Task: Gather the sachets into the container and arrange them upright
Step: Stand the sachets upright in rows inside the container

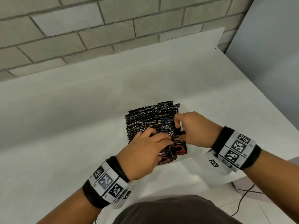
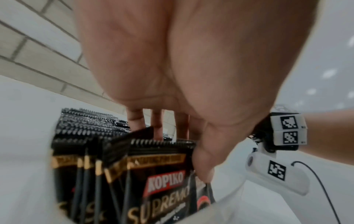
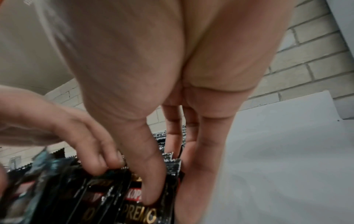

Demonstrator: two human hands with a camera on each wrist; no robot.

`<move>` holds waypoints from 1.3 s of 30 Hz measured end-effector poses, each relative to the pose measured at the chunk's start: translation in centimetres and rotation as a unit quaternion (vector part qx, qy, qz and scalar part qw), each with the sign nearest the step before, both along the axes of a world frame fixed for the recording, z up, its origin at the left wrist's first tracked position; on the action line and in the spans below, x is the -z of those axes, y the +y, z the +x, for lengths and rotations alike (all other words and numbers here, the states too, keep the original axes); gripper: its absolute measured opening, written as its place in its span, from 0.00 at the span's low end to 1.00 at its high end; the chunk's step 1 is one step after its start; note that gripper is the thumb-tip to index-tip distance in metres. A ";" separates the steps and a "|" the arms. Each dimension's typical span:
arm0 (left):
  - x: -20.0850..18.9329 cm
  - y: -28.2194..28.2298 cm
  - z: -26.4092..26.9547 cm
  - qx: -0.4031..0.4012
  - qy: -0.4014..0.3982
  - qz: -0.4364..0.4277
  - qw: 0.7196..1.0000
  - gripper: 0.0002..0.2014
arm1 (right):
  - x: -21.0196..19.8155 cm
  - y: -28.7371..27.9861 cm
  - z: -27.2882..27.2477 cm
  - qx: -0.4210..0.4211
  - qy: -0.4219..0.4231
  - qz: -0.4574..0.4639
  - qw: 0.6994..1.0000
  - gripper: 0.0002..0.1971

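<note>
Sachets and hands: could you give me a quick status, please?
Left hand and right hand both grip front sachets. Rows stand upright in clear container. Nothing in the way.

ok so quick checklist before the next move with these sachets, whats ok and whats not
1. Sachets inside the container: ok, none lie loose on the table.
2. Back rows upright: ok.
3. Front sachets upright: not ok, they lean.
4. Right hand hold: ok, its thumb and fingers pinch a front sachet.
5. Left hand hold: ok, fingers behind the front sachets, thumb in front.
6. Container steady on the table: cannot tell.
</note>
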State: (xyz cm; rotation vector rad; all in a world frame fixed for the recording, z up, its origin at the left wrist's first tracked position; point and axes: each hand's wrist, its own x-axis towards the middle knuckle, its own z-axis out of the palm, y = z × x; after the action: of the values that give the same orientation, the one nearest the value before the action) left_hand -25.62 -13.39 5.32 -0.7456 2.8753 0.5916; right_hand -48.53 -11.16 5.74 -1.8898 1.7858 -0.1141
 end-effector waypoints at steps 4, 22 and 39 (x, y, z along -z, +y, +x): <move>-0.2 -0.9 0.5 -0.017 0.007 0.008 1.000 0.29 | 0.5 0.0 0.1 0.014 -0.020 -0.007 1.000 0.16; -1.6 0.5 7.9 -0.230 0.081 0.120 0.962 0.29 | -3.3 2.9 2.7 -0.040 -0.138 0.001 0.990 0.19; 0.2 1.6 6.1 -0.253 0.198 0.096 0.942 0.13 | -1.1 2.2 4.7 -0.086 -0.062 0.002 0.994 0.13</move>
State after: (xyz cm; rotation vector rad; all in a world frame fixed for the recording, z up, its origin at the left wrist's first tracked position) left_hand -19.56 -11.84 5.13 -1.4996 2.8874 1.1848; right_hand -43.81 -9.00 6.86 -1.9792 1.5346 -0.1617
